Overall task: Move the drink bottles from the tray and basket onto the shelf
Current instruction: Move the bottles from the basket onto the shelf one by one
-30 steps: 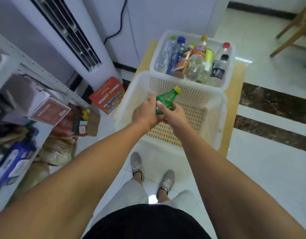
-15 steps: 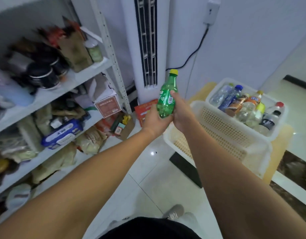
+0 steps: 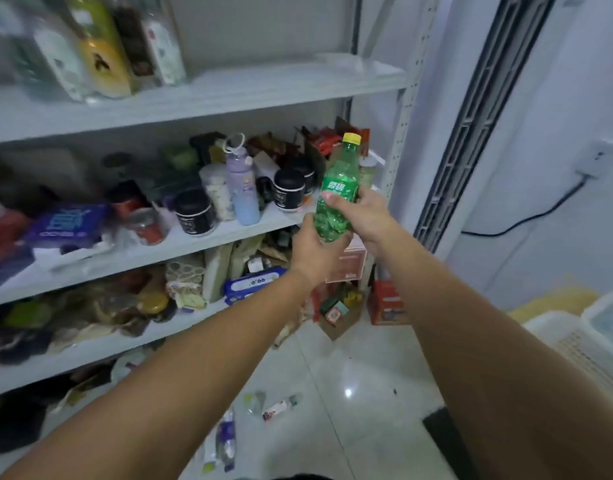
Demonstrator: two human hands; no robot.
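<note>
Both my hands on green bottle [image 3: 336,199]; it is upright, yellow cap at 12 o'clock. My left hand [image 3: 313,252] cups base from 7 o'clock, fingers curled under. My right hand [image 3: 364,213] grips middle from 3 o'clock, thumb across label. Bottle in air before right end of shelf [image 3: 263,88], middle board, not resting on it. Lilac flask [image 3: 241,188] and black-lidded jar [image 3: 194,213] stand on that board, bottle's 9 o'clock. Blurred bottles [image 3: 101,46] on top board, 10 o'clock. White basket [image 3: 575,344] at 4 o'clock, frame edge.
</note>
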